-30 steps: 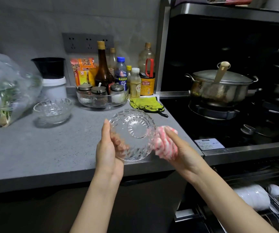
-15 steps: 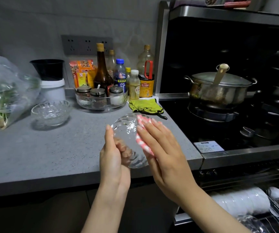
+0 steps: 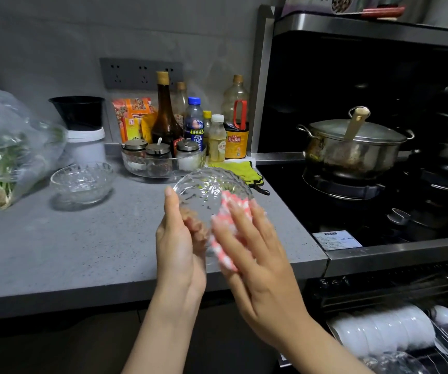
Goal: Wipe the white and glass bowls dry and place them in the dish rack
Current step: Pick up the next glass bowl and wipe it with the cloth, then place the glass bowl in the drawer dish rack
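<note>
Left grip (image 3: pixel 179 252) clamped on the glass bowl (image 3: pixel 204 193) above the tabletop (image 3: pixel 69 252) edge, right grip (image 3: pixel 255 252) flat and spread, pressing the pink-and-white cloth (image 3: pixel 228 209) against it; I'd rotate the bowl so every facet dries.

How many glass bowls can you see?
2. The left hand holds one glass bowl; a second glass bowl sits on the counter by the plastic bag. More may hide in the dish rack.
</note>
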{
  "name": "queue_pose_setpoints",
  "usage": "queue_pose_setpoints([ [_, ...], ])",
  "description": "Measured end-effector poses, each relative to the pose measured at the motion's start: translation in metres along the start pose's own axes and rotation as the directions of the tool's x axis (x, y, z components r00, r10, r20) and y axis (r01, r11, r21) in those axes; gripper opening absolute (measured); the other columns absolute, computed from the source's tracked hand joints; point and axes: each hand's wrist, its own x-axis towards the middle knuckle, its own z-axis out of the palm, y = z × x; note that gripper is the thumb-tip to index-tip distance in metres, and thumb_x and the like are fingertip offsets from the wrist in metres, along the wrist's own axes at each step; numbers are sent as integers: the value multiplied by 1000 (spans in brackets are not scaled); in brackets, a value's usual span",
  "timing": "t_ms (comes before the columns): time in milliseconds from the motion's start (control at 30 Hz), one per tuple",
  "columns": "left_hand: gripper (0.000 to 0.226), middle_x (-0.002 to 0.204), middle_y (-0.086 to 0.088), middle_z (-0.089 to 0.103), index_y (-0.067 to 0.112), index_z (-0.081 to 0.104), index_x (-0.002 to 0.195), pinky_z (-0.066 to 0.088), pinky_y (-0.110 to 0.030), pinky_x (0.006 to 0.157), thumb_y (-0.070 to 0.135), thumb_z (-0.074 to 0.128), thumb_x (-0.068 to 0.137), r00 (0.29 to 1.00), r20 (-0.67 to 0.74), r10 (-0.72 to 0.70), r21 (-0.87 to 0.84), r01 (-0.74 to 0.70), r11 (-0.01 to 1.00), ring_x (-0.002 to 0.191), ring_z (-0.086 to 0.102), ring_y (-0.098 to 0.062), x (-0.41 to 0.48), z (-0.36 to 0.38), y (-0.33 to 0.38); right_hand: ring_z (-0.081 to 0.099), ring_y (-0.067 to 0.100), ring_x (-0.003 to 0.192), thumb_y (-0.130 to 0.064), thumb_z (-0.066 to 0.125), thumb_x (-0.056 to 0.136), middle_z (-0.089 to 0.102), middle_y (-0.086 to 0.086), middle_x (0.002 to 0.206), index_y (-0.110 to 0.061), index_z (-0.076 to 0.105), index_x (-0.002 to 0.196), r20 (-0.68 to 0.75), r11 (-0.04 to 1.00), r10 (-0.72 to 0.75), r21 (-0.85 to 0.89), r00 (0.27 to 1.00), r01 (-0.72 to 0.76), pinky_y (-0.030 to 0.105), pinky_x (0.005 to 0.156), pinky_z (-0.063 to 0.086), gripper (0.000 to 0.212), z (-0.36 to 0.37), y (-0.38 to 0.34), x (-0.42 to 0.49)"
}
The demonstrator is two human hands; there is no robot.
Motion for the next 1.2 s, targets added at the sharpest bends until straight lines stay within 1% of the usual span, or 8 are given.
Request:
queue_pose_setpoints([
  [67, 48, 93, -12, 65, 11, 58, 85, 50, -45, 91, 59, 53, 87, 992, 108, -68, 37, 64, 997, 91, 64, -25, -2, 3, -3, 10, 29, 148, -34, 30, 101, 22, 6, 158, -27, 33, 146, -4, 993, -42, -111, 999, 41, 49, 117, 14, 46, 2, 1, 6],
  [167, 55, 99, -15, 73, 6, 68, 105, 54, -40, 86, 54, 46, 91, 967, 240, -86, 112, 61, 992, 94, 71, -26, -5, 6, -7, 13, 29, 147, -42, 26, 101, 29, 6, 156, -28, 43, 142, -14, 992, -30, -122, 999, 28, 51, 116, 16, 46, -3, 9, 25],
  [467, 41, 52, 8, 25, 24, 36, 59, 28, -14, 39, 45, 49, 91, 983, 179, 39, 129, -62, 990, 43, 23, -5, 10, 2, -1, 48, -4, 120, -33, 29, 102, 57, -10, 126, -17, 57, 129, -115, 947, 282, 194, 953, -257, 11, 102, 32, 42, -13, 55, 41],
  [633, 39, 50, 10, 28, 25, 36, 60, 28, -15, 40, 46, 51, 90, 985, 151, 82, 147, -104, 984, 42, 25, -4, 34, -8, 2, 51, 2, 117, -40, 31, 100, 58, -12, 123, -17, 61, 123, -51, 932, 357, 80, 933, -353, 22, 102, 37, 45, -3, 113, 13],
  [867, 40, 46, 12, 28, 25, 36, 61, 27, -12, 37, 41, 49, 95, 990, 134, 53, 147, -73, 986, 40, 25, -2, 32, -12, -17, 44, 11, 127, -67, 25, 87, 49, -11, 137, -25, 52, 134, 396, 916, 391, -254, 831, -310, 33, 110, 22, 69, -2, 151, -29],
  [1000, 39, 45, 13, 28, 25, 36, 59, 29, -12, 37, 44, 52, 89, 985, 164, 58, 160, -85, 983, 39, 26, -2, 28, -4, -26, 24, 1, 140, -70, 35, 90, 36, -17, 147, -36, 45, 138, 396, 877, 465, -82, 791, -474, 34, 119, 6, 60, -19, 151, -32],
  [1100, 40, 49, 4, 33, 22, 39, 61, 34, -14, 46, 52, 58, 80, 963, 271, 2, 228, -67, 971, 45, 33, -8, 24, 0, -40, 38, -3, 132, -56, 48, 88, 45, -17, 142, -38, 51, 129, 321, 750, 547, 223, 773, -623, 24, 112, 27, 45, -49, 141, -24],
  [1200, 59, 93, -11, 56, 14, 58, 93, 45, -38, 80, 66, 70, 69, 886, 442, -143, 294, 8, 956, 82, 52, -27, 10, 15, -58, 50, -9, 120, -40, 50, 90, 57, -15, 132, -28, 57, 127, 343, 586, 573, 463, 745, -664, 6, 94, 37, 40, -84, 136, -21],
])
